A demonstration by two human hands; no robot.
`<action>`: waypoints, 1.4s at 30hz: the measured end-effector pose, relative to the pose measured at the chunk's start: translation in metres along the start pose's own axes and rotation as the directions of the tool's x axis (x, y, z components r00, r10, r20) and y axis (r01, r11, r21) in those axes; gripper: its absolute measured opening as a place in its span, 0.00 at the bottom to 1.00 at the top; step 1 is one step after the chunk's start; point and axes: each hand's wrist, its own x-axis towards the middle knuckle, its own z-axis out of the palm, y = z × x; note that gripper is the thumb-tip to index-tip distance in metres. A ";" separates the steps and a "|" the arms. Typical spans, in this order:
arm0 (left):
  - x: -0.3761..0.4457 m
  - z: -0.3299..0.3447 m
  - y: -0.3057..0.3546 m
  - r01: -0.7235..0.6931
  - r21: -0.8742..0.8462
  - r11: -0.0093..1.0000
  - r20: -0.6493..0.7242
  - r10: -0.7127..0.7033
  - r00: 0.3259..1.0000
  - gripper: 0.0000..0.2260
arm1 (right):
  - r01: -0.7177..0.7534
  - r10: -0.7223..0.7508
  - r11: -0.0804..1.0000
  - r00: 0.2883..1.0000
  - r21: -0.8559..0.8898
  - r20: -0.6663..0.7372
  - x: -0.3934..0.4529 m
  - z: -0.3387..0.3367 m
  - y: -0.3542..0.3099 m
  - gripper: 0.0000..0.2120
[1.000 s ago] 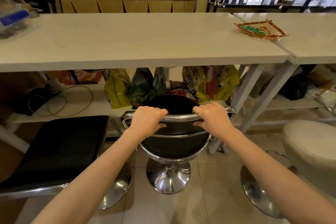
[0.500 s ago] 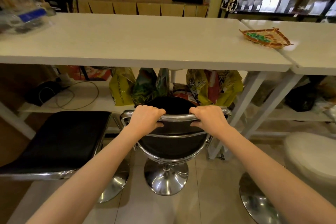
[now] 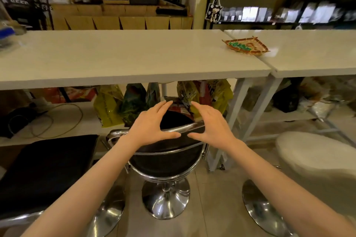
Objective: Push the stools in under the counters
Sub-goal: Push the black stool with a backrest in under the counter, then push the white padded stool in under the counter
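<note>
Nearest, the left hand (image 3: pixel 152 124) and right hand (image 3: pixel 210 123) hover open with fingers spread above the chrome backrest rail of the black round stool (image 3: pixel 165 161), gripping nothing. The stool stands with its seat partly tucked beneath the bench (image 3: pixel 115 63), likely pushed as far as the shelf bags (image 3: pixel 107 106) allow. A square stool (image 3: pixel 44 167) and pale stool (image 3: pixel 316 161) flank it, farther out.

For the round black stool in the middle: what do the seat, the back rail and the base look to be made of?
Seat: black, smooth with a soft sheen, likely vinyl or leather-like upholstery; which one is unclear.
Back rail: polished, chrome-looking metal tube with bright highlights.
Base: the same mirror-like chromed metal, reflecting the floor and room.
</note>
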 end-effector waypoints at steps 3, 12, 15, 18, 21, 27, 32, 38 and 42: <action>0.018 0.006 0.027 -0.116 -0.040 0.992 -0.035 0.115 0.993 0.45 | -0.104 0.101 0.994 0.993 -0.036 -0.062 -0.016 -0.017 0.011 0.46; 0.061 0.053 0.126 -0.390 -0.063 0.919 0.053 0.393 0.918 0.43 | -0.416 0.378 0.897 0.897 -0.151 -0.229 -0.111 -0.078 0.062 0.46; 0.069 0.070 0.171 -0.485 -0.091 0.870 0.088 0.492 0.866 0.42 | -0.499 0.450 0.850 0.854 -0.169 -0.261 -0.154 -0.100 0.080 0.45; 0.074 0.085 0.222 -0.543 -0.122 0.831 0.123 0.556 0.822 0.42 | -0.565 0.508 0.801 0.816 -0.199 -0.276 -0.197 -0.122 0.101 0.46; 0.078 0.102 0.276 -0.586 -0.141 0.798 0.128 0.602 0.788 0.42 | -0.600 0.543 0.768 0.795 -0.223 -0.271 -0.242 -0.148 0.126 0.46; 0.081 0.141 0.382 -0.630 -0.172 0.758 0.147 0.652 0.744 0.46 | -0.655 0.600 0.697 0.756 -0.292 -0.263 -0.336 -0.201 0.176 0.48; 0.078 0.178 0.452 -0.601 -0.248 0.760 0.208 0.648 0.733 0.43 | -0.698 0.651 0.644 0.715 -0.312 -0.255 -0.399 -0.230 0.213 0.48; 0.089 0.220 0.512 -0.603 -0.282 0.746 0.279 0.665 0.693 0.44 | -0.741 0.699 0.612 0.670 -0.275 -0.250 -0.442 -0.243 0.256 0.48; 0.107 0.242 0.538 -0.611 -0.264 0.746 0.295 0.666 0.685 0.45 | -0.749 0.716 0.615 0.661 -0.247 -0.223 -0.453 -0.244 0.294 0.49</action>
